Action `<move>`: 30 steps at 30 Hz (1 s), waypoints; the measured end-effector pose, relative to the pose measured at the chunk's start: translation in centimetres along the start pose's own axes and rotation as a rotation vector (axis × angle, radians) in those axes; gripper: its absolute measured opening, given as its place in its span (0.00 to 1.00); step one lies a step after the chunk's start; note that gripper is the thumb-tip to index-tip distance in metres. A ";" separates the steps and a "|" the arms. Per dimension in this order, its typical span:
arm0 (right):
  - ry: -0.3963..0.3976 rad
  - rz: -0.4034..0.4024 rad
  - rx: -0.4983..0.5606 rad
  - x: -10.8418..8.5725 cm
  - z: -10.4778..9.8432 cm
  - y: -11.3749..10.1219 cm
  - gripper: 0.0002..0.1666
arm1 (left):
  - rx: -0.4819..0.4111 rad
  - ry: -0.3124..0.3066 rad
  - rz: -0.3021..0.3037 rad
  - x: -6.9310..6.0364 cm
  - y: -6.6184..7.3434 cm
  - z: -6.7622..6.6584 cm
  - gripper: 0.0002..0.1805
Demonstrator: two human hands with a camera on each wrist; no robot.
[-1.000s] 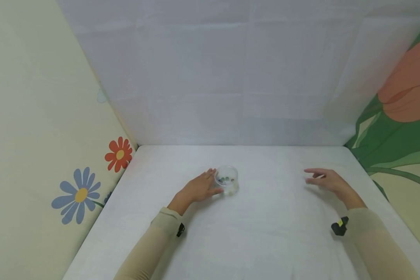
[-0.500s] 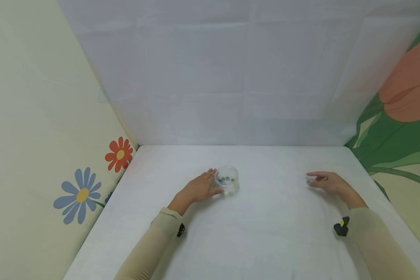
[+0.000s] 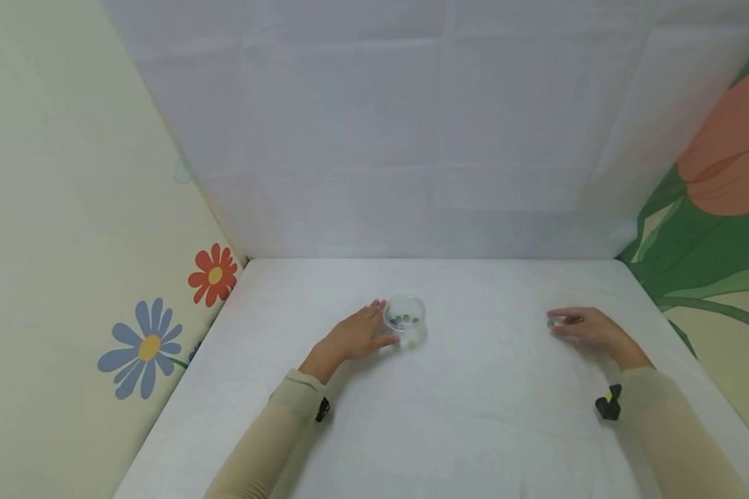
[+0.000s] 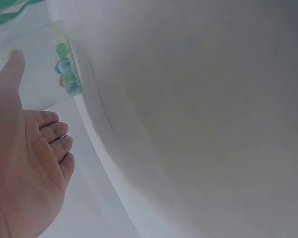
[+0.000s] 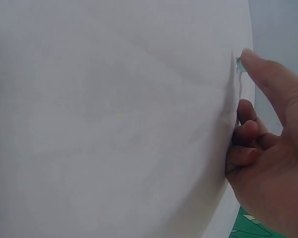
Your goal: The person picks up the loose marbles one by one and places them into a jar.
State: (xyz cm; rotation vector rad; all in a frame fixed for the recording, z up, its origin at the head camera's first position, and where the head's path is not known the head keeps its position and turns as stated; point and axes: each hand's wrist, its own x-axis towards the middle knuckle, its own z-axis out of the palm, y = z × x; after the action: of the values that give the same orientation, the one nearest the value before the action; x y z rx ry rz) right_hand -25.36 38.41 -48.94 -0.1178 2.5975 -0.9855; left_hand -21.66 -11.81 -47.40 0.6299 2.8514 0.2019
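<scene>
A clear round plastic tub point(image 3: 404, 315) with several coloured marbles point(image 4: 65, 67) on its bottom stands on the white-covered table. My left hand point(image 3: 357, 335) rests at the tub's left side, its fingers fairly straight and the thumb reaching along the near side. Far to the right of the tub, my right hand point(image 3: 589, 328) pinches a greenish glass marble point(image 3: 551, 324) between thumb and index finger, low at the tabletop. The right wrist view shows this marble point(image 5: 241, 64) against the thumb tip; the index finger is mostly hidden there, and the other fingers are curled.
The white tabletop point(image 3: 462, 416) stretches between and in front of both hands. A white cloth wall point(image 3: 412, 138) rises behind it. Flower-print cloths border the left point(image 3: 69, 242) and right point(image 3: 718, 277) sides.
My right hand has shifted slightly right, and its thumb and index finger have closed on the marble, which now shows between the tips. The left hand and the tub have not moved.
</scene>
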 end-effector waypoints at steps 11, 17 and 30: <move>0.015 0.074 -0.087 0.6 0.4 -0.3 0.31 | -0.007 -0.006 -0.006 -0.2 0.3 -0.2 0.51; 0.050 0.114 -0.088 0.4 0.6 -0.9 0.26 | -0.021 -0.003 -0.015 -0.2 0.4 -0.2 0.51; 0.063 0.120 -0.091 0.8 0.8 -1.0 0.26 | -0.025 -0.008 -0.011 -0.2 0.4 -0.4 0.51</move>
State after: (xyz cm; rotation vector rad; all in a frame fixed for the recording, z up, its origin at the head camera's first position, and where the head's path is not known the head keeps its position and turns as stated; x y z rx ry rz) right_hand -25.83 36.98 -49.09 0.0461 2.6723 -0.8418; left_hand -21.37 -11.53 -46.93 0.6080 2.8398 0.2324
